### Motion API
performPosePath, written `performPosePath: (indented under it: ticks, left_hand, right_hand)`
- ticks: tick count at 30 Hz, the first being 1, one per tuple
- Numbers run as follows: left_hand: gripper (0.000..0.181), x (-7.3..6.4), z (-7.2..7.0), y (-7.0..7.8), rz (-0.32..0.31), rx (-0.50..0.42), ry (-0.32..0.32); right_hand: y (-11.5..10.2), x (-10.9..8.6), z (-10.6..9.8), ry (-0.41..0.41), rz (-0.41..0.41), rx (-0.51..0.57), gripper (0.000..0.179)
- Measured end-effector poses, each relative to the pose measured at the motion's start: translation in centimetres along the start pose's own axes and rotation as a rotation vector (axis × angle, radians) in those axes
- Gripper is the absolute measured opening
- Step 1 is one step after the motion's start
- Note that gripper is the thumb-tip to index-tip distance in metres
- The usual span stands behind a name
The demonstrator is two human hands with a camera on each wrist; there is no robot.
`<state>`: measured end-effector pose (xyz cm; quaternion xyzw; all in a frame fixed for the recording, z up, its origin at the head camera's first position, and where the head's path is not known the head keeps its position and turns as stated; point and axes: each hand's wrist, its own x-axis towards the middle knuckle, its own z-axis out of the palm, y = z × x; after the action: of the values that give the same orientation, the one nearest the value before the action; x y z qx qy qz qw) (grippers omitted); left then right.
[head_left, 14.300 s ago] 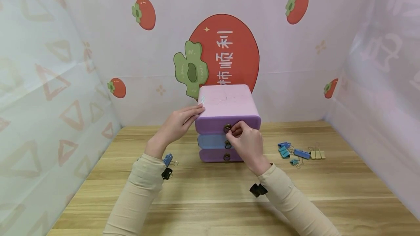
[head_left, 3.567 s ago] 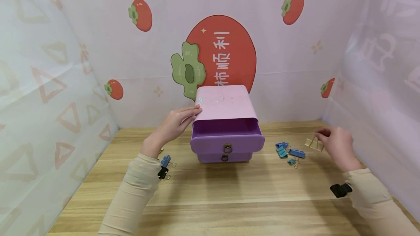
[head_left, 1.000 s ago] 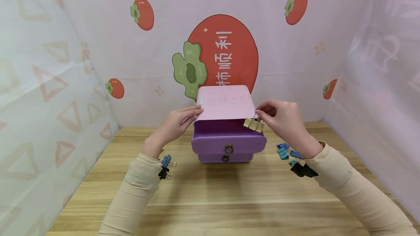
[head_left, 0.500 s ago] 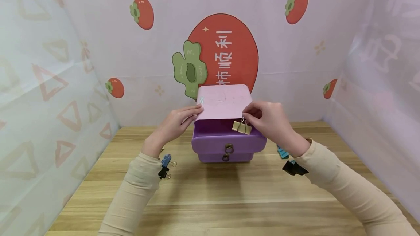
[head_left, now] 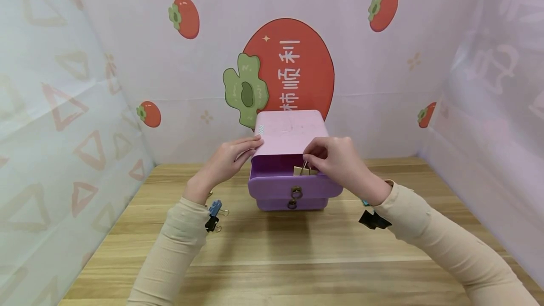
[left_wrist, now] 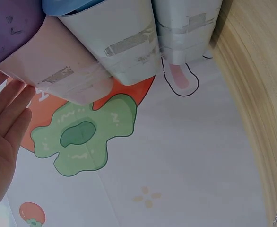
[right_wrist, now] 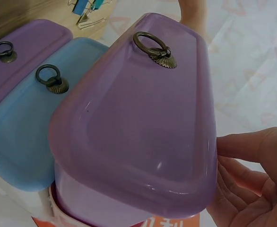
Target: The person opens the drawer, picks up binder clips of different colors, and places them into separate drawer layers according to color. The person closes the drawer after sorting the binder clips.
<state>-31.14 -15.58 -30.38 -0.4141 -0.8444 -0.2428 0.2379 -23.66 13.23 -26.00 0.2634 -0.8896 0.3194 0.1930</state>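
A small pink cabinet [head_left: 289, 131] stands mid-table, its purple top drawer [head_left: 272, 188] pulled out. Over that drawer, my right hand [head_left: 340, 162] pinches a yellow binder clip [head_left: 298, 171] by its wire handles. The clip's lower part is hidden behind the drawer front. My left hand [head_left: 229, 160] rests with extended fingers on the cabinet's upper left edge; the left wrist view shows its fingertips [left_wrist: 27, 94] against the pink side wall. In the right wrist view, the drawer front hides the clip, and my right hand [right_wrist: 256, 175] is beside the drawer's edge.
A blue binder clip [head_left: 215, 208] lies left of the cabinet, beside my left sleeve. More clips lie to the right, mostly behind my right forearm; a blue one [right_wrist: 80, 6] shows in the right wrist view. The drawers carry brass ring pulls [head_left: 296, 192]. Patterned cloth surrounds the table.
The top drawer was closed at first, then pulled out. My right hand took the yellow clip from the table's right, carried it left and lowered it into the drawer. My left hand stayed put.
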Motion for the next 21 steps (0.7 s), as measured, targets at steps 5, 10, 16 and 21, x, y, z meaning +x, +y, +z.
performPosePath:
  ticks: [5,10,16,21]
  left_hand:
    - [0.031,0.0,0.0,-0.1,0.001,-0.002,0.002]
    - [0.031,0.0,0.0,0.1,0.0,-0.001,0.003]
    - [0.031,0.0,-0.1,0.1,-0.003,-0.002,0.003]
    - [0.031,0.0,0.0,0.1,-0.001,-0.008,0.005]
  right_hand:
    - [-0.1,0.2,0.3,-0.016,0.003,-0.004,0.005]
    - [0.0,0.3,0.7,-0.025,-0.003,-0.005,0.005]
    - [0.1,0.5,1.2,-0.045,0.003,-0.013,0.006]
    - [0.1,0.6,1.7,-0.07,0.017,-0.01,0.005]
